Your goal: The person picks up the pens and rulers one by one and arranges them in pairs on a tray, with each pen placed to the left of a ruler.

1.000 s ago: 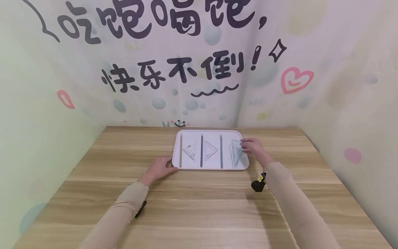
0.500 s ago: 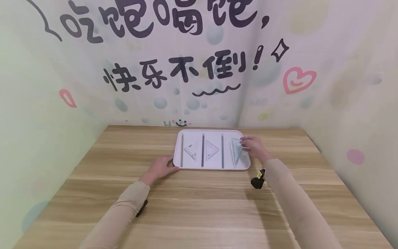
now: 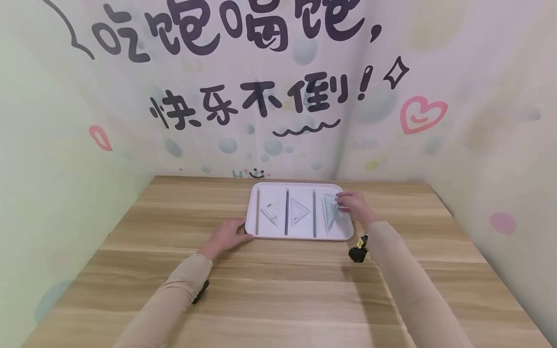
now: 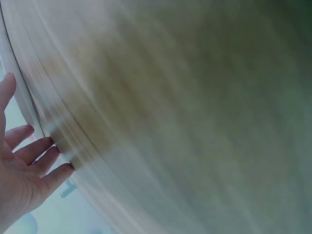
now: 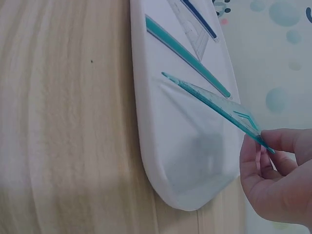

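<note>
Near the right end of the white tray [image 3: 300, 232], my right hand [image 3: 354, 204] pinches a clear, teal-edged set square [image 5: 214, 103] by one corner between thumb and fingers. It is tilted over the tray, its far tip low above the tray floor. My left hand [image 3: 227, 234] touches the tray's near left corner, thumb at the front edge and fingers along the left side. In the left wrist view its fingers [image 4: 36, 151] are spread and only loosely bent. A tan pencil [image 3: 257, 212], a dark pencil [image 3: 287, 212] and a teal pencil [image 3: 315, 215] lie upright in the tray.
Two smaller clear set squares lie between the pencils, one on the left [image 3: 271, 212] and one in the middle [image 3: 300, 211]. The tray rests on a wood-grain table [image 3: 278, 290] near its back edge. A printed curtain [image 3: 217, 96] hangs close behind.
The head view shifts slightly, moving the whole scene a little right. The set square sinks a little closer to the tray. Both hands keep nearly the same place on the tray and set square.
</note>
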`<control>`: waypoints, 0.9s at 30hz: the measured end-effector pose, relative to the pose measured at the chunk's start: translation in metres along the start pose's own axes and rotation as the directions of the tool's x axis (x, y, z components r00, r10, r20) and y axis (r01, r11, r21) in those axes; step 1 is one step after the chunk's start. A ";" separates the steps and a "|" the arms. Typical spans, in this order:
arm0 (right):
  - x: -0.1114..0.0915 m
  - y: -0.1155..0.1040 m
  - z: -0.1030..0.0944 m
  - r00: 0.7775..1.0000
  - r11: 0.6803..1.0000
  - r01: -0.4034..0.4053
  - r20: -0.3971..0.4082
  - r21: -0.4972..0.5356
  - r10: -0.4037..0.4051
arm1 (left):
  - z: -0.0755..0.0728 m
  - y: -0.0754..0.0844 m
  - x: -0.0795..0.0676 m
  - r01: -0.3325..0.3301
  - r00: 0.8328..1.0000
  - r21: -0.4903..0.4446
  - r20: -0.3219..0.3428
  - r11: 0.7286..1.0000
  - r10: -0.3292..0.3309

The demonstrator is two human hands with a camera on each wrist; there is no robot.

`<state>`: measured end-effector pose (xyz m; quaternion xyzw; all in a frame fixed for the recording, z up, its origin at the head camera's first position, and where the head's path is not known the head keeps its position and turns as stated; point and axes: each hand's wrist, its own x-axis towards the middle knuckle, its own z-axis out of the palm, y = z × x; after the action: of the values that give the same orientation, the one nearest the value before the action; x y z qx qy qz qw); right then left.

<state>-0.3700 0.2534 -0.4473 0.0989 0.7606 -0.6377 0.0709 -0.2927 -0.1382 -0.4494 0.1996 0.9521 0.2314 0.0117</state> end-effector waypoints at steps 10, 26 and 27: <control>-0.035 -0.032 0.017 0.994 0.988 -0.092 -0.069 -0.123 0.084 | 0.000 0.002 -0.002 0.014 1.000 -0.014 0.010 1.000 -0.013; -0.032 -0.028 0.021 0.993 0.980 -0.079 -0.097 -0.183 0.062 | 0.000 0.002 -0.003 -0.004 1.000 -0.013 -0.006 1.000 0.004; -0.032 -0.028 0.021 0.993 0.978 -0.081 -0.099 -0.192 0.063 | 0.000 0.001 -0.003 -0.003 1.000 -0.011 -0.006 1.000 0.003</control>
<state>-0.3464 0.2263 -0.4171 0.1483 0.8181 -0.5514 0.0679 -0.2893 -0.1382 -0.4491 0.2003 0.9506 0.2370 0.0098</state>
